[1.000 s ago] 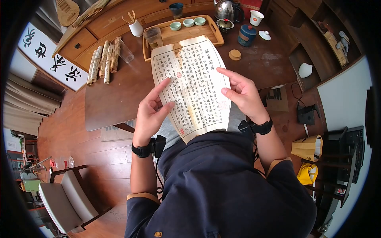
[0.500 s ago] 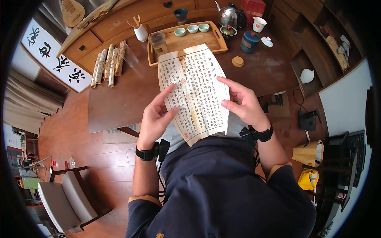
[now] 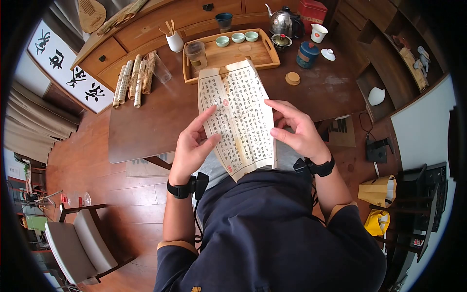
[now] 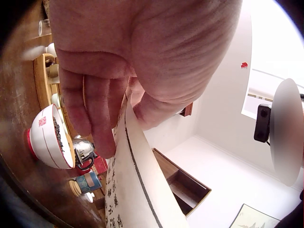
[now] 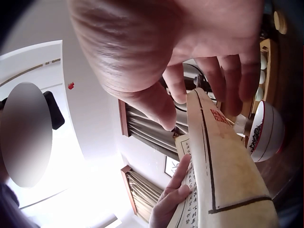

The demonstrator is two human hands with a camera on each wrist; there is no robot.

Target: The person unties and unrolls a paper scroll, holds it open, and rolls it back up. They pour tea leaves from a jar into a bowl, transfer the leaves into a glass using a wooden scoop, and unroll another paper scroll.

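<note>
A long, aged sheet of calligraphy [image 3: 238, 121], with columns of black characters, red seals and a dark border line, stands tilted above the person's lap, its sides curling. My left hand [image 3: 192, 148] holds its left edge; in the left wrist view the edge of the sheet [image 4: 137, 175] passes between thumb and fingers. My right hand [image 3: 299, 129] is at the right edge, index fingertip and thumb lying along it. In the right wrist view the sheet's margin [image 5: 228, 166] runs up among the fingers of that hand, partly hidden behind them.
On the brown table [image 3: 141, 131] beyond the sheet stand a wooden tray [image 3: 231, 61] with green cups, a kettle [image 3: 282, 22], a blue jar [image 3: 307, 54] and a round wooden lid [image 3: 292, 78]. Rolled scrolls [image 3: 134, 80] lie at the left. A chair [image 3: 80, 246] stands on the floor.
The sheet has shifted slightly and narrowed in view as its right side curls back; the border and seal there no longer show. Both hands keep their places at its edges.
</note>
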